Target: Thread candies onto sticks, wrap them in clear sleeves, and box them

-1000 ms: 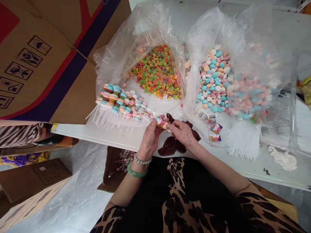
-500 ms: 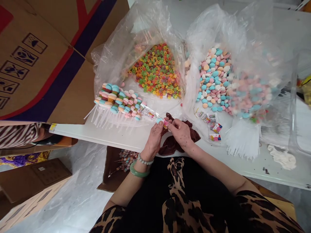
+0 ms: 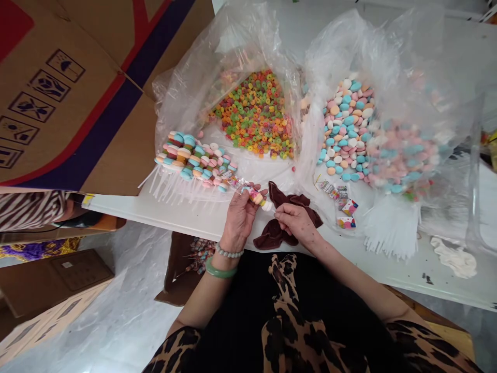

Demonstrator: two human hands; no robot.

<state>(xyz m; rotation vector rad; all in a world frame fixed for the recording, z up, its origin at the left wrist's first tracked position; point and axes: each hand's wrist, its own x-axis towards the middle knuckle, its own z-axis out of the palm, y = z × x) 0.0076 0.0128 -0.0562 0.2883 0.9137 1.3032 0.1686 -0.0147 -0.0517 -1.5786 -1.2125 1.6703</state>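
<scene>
My left hand [image 3: 241, 215], with beads and a green bangle at the wrist, is closed around a candy skewer [image 3: 258, 198] with pastel and yellow pieces. A clear printed wrapper [image 3: 235, 180] extends from the candy's far end toward a row of finished-looking candy skewers [image 3: 194, 160] with white sticks. My right hand [image 3: 297, 223] is pinched at the skewer's near end, apparently on its thin white stick, which is mostly hidden by the fingers. Under and beside my right hand lies a dark brown cloth [image 3: 276, 235].
Clear plastic bags hold ring gummies [image 3: 260, 119] and pastel oval candies [image 3: 347, 129]. Small printed labels [image 3: 341, 199], white sticks [image 3: 392, 228] and a crumpled white glove-like item [image 3: 453, 256] lie right. A large cardboard box [image 3: 116, 129] stands left; an open box of skewers [image 3: 200, 254] is below the table edge.
My hands have moved apart. My right hand has shifted down and right to the stick end, and more of the candy now shows beyond my left hand's fingers.
</scene>
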